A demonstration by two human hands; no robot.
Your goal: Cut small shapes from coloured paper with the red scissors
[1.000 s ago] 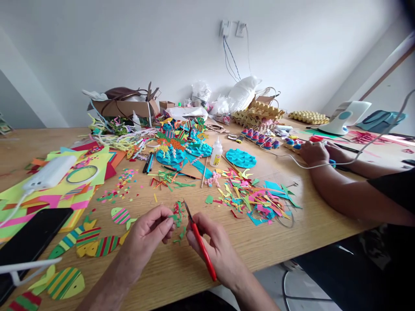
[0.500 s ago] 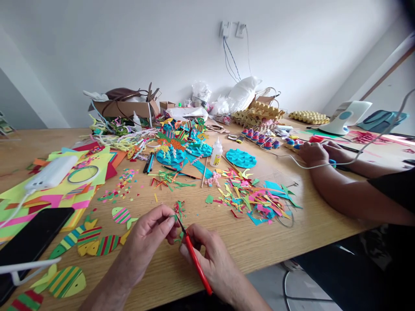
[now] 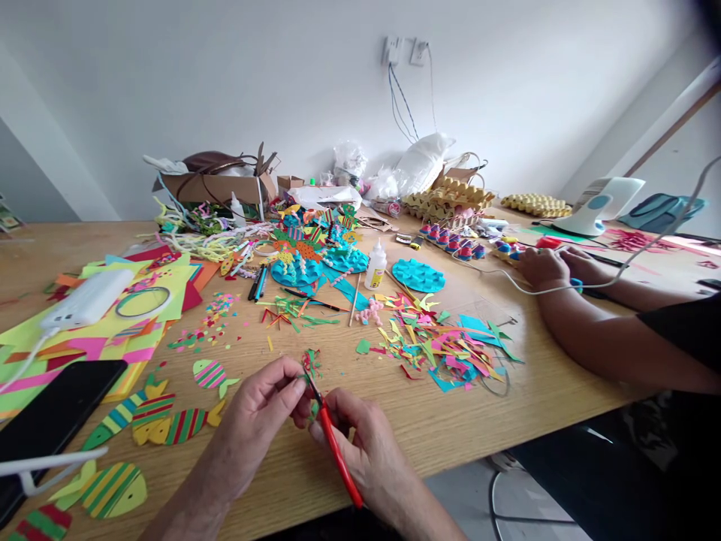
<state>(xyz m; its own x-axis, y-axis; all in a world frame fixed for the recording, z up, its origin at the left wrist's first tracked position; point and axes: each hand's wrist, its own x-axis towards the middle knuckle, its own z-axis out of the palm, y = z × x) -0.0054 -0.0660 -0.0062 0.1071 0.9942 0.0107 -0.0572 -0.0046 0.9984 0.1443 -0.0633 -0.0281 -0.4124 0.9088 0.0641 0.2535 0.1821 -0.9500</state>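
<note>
Near the table's front edge, my left hand [image 3: 264,409] pinches a small green piece of paper [image 3: 304,378], mostly hidden by the fingertips. My right hand [image 3: 366,443] is closed round red-handled scissors [image 3: 338,443], whose dark blades point up and left to the paper. Small green and red snippets [image 3: 312,361] lie on the table just beyond the fingertips. To the left of my left hand are striped paper fish, among them a green and yellow one [image 3: 114,490], a red and green one [image 3: 187,426] and a pink and green one [image 3: 209,374].
A black phone [image 3: 61,413] and a white power bank [image 3: 87,299] lie at left by coloured paper sheets. Paper scraps [image 3: 439,338], a glue bottle [image 3: 375,268] and a blue egg-carton piece [image 3: 418,275] stand ahead. At right, another person's arms [image 3: 580,323] rest on the table beside a white cable [image 3: 523,289].
The scissors have tilted slightly, their handle end shifting a little left and up. My left hand stays nearly where it was, still pinching the green paper.
</note>
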